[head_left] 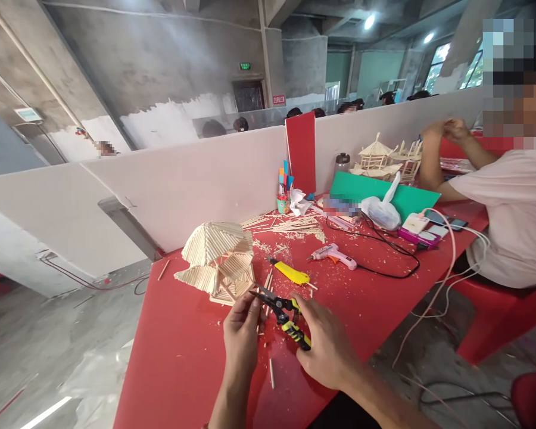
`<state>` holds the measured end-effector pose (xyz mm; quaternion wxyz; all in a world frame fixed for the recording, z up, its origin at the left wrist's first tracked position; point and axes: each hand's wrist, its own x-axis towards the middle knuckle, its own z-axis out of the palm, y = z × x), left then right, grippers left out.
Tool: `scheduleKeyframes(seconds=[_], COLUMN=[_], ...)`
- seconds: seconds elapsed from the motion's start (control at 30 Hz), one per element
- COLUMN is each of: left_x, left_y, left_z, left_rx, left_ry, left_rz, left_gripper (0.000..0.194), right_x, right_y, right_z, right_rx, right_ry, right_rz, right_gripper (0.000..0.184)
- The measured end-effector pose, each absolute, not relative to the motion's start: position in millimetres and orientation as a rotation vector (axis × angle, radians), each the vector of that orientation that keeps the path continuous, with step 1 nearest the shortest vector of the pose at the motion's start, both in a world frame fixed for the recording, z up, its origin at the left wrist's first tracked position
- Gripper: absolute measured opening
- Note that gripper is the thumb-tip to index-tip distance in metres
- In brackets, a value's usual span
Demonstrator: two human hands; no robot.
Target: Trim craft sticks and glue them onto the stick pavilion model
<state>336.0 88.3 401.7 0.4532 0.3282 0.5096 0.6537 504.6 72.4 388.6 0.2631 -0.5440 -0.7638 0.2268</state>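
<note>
My right hand [324,336] grips a pair of pruning shears [297,335] with black and yellow-green handles, their blades apart and pointing left. My left hand [242,325] is closed in a pinch right at the blade tips; what its fingers hold is too small or hidden to make out. Just beyond stands a small pavilion model [218,256] built of pale wooden sticks, with layered roofs. Behind the shears lies a yellow utility knife [290,272]. A loose stick [271,373] rests on the red table [183,351] between my forearms.
A pink glue gun [335,255] with a black cord lies right of the knife. Several sticks [295,225] and shavings are strewn behind. A purple power strip [418,238] and green board [384,193] are farther right. A co-worker [509,202] sits at the right side.
</note>
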Motion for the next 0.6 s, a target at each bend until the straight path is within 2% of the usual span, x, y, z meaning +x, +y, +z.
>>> scheduleKeyframes(seconds=[0.23,0.5,0.6], left_x=[336,335,334], left_y=[86,89,90], left_z=[407,404,403], left_rx=[0.818,0.662,0.607], left_ry=[1.197,1.266,1.223], left_rz=[1.569,1.675,1.619], left_gripper=[0.042,0.058,0.054], right_x=[504,514,519], right_y=[75,83,89], right_z=[386,384,384], right_rx=[-1.527,-1.678,-1.765], right_ry=[-2.127,-2.143,-2.222], right_rz=[0.324,0.332,0.376], right_gripper=[0.086,0.084,0.079])
